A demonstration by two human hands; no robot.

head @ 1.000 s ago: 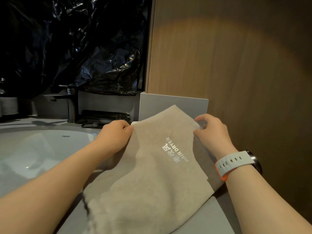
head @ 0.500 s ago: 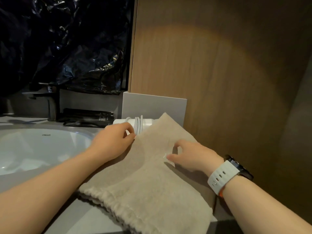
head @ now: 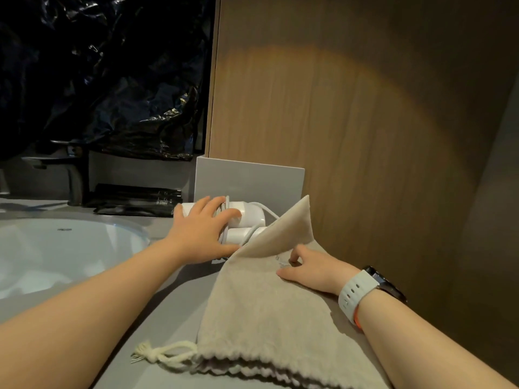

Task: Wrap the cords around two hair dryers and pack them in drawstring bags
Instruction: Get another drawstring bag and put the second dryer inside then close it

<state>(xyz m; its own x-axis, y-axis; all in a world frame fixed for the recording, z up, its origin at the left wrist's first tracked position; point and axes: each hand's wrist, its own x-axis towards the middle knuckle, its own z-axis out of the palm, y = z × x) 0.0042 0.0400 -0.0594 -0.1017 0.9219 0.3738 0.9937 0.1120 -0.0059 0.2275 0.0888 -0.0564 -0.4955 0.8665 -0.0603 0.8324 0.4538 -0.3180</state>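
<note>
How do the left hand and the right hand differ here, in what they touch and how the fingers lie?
The left hand lies with fingers spread on the white hair dryer; the right hand rests on the beige drawstring bag, beside its upturned corner. The left wrist is bare; the right wears a white watch strap. Whether the right hand pinches the cloth is unclear. Both reach forward over the grey counter.

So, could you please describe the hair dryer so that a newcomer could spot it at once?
At the foot of the wooden wall stands a grey panel. The hair dryer lies before it, under the left hand. It is white with its cord wound round, unlike the beige bag and black packets beside it.
</note>
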